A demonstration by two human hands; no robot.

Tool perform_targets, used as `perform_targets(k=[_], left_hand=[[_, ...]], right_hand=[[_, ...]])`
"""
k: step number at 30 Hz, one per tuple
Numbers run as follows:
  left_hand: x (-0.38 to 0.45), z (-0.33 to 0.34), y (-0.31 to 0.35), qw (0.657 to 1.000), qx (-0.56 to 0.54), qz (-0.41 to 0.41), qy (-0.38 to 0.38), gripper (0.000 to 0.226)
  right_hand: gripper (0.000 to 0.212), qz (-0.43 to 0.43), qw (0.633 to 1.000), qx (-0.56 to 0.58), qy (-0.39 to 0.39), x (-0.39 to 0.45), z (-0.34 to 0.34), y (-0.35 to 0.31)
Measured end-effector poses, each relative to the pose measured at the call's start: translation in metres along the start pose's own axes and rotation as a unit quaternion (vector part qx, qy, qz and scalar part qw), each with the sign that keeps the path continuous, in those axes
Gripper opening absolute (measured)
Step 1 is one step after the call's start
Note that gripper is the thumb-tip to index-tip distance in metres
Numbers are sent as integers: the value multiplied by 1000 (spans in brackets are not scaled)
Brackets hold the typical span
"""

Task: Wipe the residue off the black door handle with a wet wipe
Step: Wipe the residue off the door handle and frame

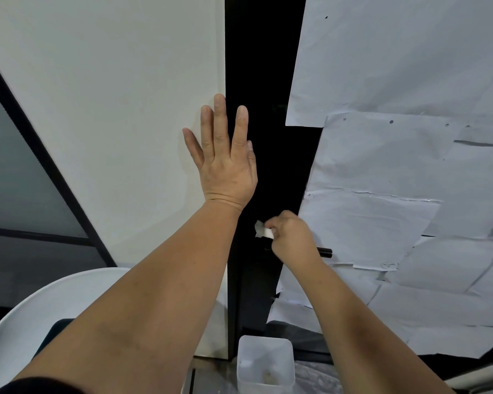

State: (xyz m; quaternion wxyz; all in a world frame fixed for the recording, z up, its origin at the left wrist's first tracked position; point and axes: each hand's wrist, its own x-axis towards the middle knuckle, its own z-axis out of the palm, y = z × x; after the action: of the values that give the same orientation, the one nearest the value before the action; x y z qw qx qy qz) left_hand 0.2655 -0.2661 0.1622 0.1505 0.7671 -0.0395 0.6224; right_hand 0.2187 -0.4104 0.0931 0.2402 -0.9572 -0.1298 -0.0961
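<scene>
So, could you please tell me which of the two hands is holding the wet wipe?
The right hand, low by the black door handle, pinches the wet wipe. The left hand holds nothing, pressed flat and open higher up.

We saw a black door frame (256,66), a cream wall (111,95) on its left, pale grey paper sheets (396,152) with dark dots on the right, a white wipe (262,231), and a black handle (325,251).

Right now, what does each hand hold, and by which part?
The right hand pinches the wet wipe by its right end. The left hand holds nothing; it lies flat.
</scene>
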Motion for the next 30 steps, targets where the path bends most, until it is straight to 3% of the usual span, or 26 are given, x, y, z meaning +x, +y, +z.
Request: perform_targets(k=[2, 5, 8, 11, 14, 16, 18, 22, 25, 30], left_hand=[[1, 0, 1, 1000, 0, 1, -3, 71], [4, -2, 2, 1000, -6, 1, -4, 70], [2, -1, 2, 1000, -5, 1, 1, 74], [1, 0, 1, 1000, -4, 0, 5, 75], [2, -1, 1, 1000, -7, -1, 1, 74], [1, -1, 1, 1000, -10, 0, 5, 73], [1, 0, 0, 1000, -6, 2, 10, 72], [2, 0, 3, 1000, 0, 1, 8, 63], [4, -1, 2, 1000, -5, -9, 6, 55], [1, 0, 2, 1000, -2, 1, 10, 69]], right_hand=[[45, -36, 997, -57, -25, -3, 2, 1], [28, -88, 987, -137, 2, -8, -3, -5], [27, -102, 986, -127, -19, -16, -5, -10], [30, -21, 997, -41, -54, -12, -18, -3], [32, 93, 992, 62, 54, -3, -31, 13], [33, 110, 982, 58, 143, -1, -29, 20], [33, 84, 980, 50, 174, 0, -18, 17], [35, 15, 992, 19, 125, 1, 6, 10], [15, -12, 993, -34, 109, 0, 11, 2], [15, 36, 993, -25, 109, 6, 4, -9]])
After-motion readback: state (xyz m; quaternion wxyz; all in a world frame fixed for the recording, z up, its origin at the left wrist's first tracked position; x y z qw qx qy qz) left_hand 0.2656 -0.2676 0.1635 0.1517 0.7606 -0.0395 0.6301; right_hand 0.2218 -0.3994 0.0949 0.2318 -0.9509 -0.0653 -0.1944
